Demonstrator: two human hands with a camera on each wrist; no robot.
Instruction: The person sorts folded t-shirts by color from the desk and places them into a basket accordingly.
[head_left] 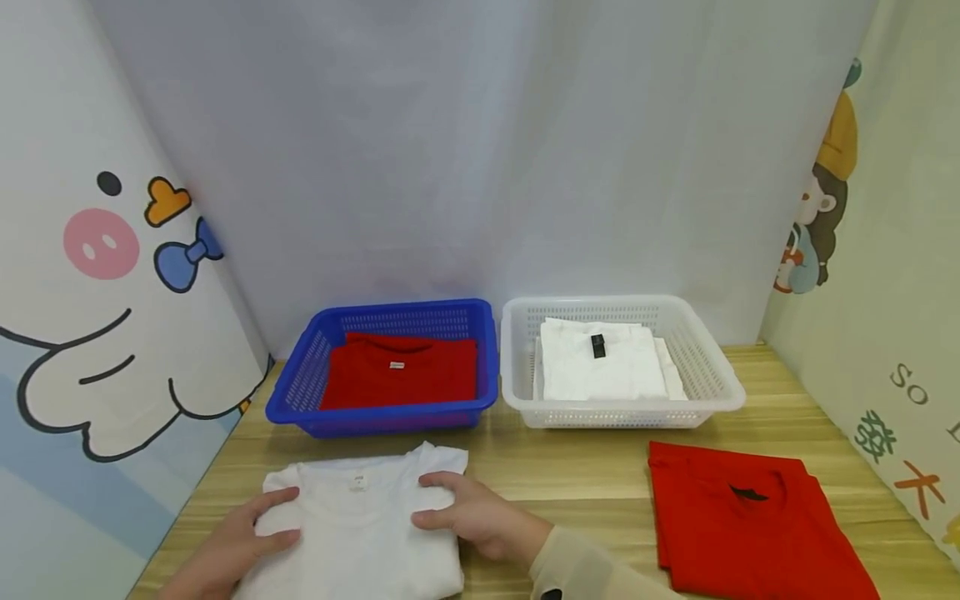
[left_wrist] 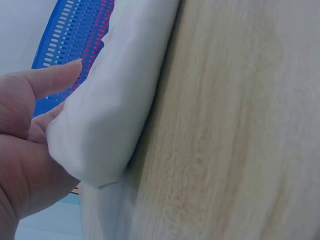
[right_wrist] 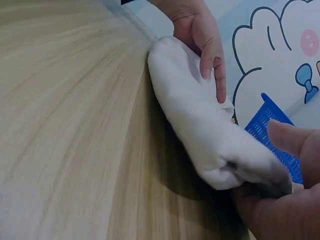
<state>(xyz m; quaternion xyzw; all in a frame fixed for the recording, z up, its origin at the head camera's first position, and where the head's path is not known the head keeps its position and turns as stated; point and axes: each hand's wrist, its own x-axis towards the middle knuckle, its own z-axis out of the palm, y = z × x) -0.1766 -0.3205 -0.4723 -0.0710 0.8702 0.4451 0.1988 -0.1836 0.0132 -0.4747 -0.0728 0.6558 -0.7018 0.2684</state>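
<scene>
A folded white T-shirt [head_left: 360, 533] lies at the front left of the table, its neckline facing the baskets. My left hand [head_left: 236, 537] grips its left side, with two digits showing on top. On the opposite side my right hand [head_left: 483, 517] holds the shirt the same way. The right wrist view shows the right hand's fingers [right_wrist: 250, 205] tucked beneath the thick folded edge and the thumb above it. In the left wrist view, the left hand [left_wrist: 30, 135] is at the rounded corner of the shirt [left_wrist: 115, 100], some fingers hidden behind the cloth.
Behind the shirt stands a blue basket [head_left: 390, 411] holding a folded red shirt [head_left: 420, 379]. To its right, a white basket [head_left: 622, 408] holds folded white clothing [head_left: 603, 371]. Another folded red shirt [head_left: 750, 525] lies at the table's right. Printed panels flank both sides.
</scene>
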